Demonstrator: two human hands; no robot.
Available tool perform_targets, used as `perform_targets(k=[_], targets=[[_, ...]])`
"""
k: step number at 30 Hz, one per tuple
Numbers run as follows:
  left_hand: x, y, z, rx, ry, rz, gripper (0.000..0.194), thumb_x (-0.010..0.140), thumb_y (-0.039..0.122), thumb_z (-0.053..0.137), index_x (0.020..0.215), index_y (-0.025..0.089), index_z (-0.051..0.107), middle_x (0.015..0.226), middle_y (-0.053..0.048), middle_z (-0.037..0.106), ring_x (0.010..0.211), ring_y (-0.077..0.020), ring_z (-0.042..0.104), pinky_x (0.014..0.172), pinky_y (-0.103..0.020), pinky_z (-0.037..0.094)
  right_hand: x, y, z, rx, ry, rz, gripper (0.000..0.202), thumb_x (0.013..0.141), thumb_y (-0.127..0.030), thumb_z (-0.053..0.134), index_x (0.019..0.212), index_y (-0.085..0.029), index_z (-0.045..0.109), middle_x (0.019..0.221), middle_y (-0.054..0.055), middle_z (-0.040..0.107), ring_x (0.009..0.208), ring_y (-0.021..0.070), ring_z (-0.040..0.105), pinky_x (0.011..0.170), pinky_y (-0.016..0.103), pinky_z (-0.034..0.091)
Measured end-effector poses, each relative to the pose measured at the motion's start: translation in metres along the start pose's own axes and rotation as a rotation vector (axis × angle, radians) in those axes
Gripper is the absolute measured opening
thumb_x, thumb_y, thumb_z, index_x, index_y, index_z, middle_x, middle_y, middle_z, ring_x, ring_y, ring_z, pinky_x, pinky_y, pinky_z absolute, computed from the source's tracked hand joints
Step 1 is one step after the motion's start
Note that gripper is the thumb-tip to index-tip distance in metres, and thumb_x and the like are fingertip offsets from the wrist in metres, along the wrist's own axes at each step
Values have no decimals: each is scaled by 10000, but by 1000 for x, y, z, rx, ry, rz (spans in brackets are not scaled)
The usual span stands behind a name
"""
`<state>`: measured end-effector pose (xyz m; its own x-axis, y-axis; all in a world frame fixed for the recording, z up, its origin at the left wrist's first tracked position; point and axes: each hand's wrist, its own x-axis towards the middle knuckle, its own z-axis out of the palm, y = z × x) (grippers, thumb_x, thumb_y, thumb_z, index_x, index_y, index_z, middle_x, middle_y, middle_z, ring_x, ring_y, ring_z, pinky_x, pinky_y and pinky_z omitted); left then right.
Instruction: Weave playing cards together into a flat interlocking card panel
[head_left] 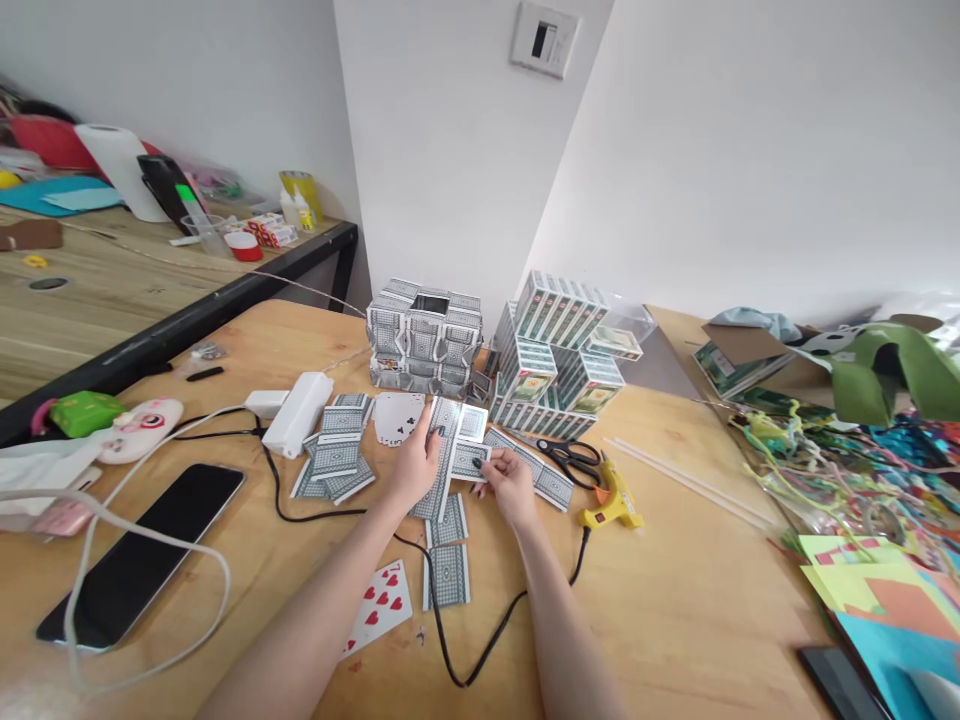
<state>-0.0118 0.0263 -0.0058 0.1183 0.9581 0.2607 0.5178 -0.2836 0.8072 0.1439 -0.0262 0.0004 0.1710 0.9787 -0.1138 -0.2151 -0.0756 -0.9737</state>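
Observation:
My left hand [417,458] is closed on a long strip of patterned playing cards [444,460], held tilted above the table. Just to its right, my right hand [508,484] pinches a small folded card [471,461] whose left end meets the strip. Beneath and in front lie more folded cards [446,575], and a seven of hearts [379,608] rests partly behind my left forearm. Left of my hands is a pile of folded cards [337,450]; a face-up clubs card [396,418] lies behind. A boxy structure built from cards [425,340] stands at the back.
Stacked card boxes [559,350] stand behind my right hand. Black scissors [574,460] and a yellow glue gun [611,500] lie to the right, its black cable looping in front. A phone [142,555], white cables and a power strip [298,415] are left; colored paper [877,590] is right.

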Motion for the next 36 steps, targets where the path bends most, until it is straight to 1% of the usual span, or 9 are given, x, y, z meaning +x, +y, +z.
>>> perform_targets(k=[3,8,15,18,26,30,36], targets=[[-1,-1,3,-21,-8,2,543,881,280,358,1398,141,264,1273,-151,534,1133,-238,536,915,-368,441,0,0,0,4,-13,3,372,607,-446,726,716,-173,498,476,-36,589,354,112,545,345,199,422],[-2,-1,6,-64,23,10,525,878,281,370,1386,172,291,1356,-125,456,1243,-217,430,990,-365,379,1,2,0,5,-5,16,394,581,-460,736,712,-178,494,498,-25,606,359,128,563,327,203,414],[-1,-1,8,-58,19,19,522,872,265,377,1378,163,302,1307,-139,506,1186,-229,491,957,-383,412,1,3,1,18,-12,11,401,573,-470,735,679,-187,472,460,-36,585,343,127,555,317,198,405],[-2,0,10,-60,29,15,514,871,258,378,1371,159,317,1321,-135,493,1203,-232,475,967,-385,405,1,3,1,26,-19,13,399,572,-465,736,673,-187,468,458,-40,581,336,121,547,316,196,405],[-2,0,12,-75,4,-2,521,877,275,358,1379,148,298,1352,-139,456,1240,-225,433,994,-375,377,-1,1,2,39,-41,21,391,587,-445,740,668,-190,456,456,-45,584,329,121,550,313,193,406],[-2,-2,13,-77,1,-8,518,878,286,362,1378,166,302,1361,-125,449,1241,-220,431,994,-365,378,-1,1,1,39,-60,16,388,598,-455,732,669,-191,456,452,-47,582,326,123,550,314,196,408],[-2,0,12,-58,-18,-16,524,884,290,342,1379,129,291,1352,-150,454,1239,-223,434,994,-371,380,0,3,0,27,-56,19,388,602,-451,728,675,-189,451,450,-55,576,333,122,557,317,190,408]])
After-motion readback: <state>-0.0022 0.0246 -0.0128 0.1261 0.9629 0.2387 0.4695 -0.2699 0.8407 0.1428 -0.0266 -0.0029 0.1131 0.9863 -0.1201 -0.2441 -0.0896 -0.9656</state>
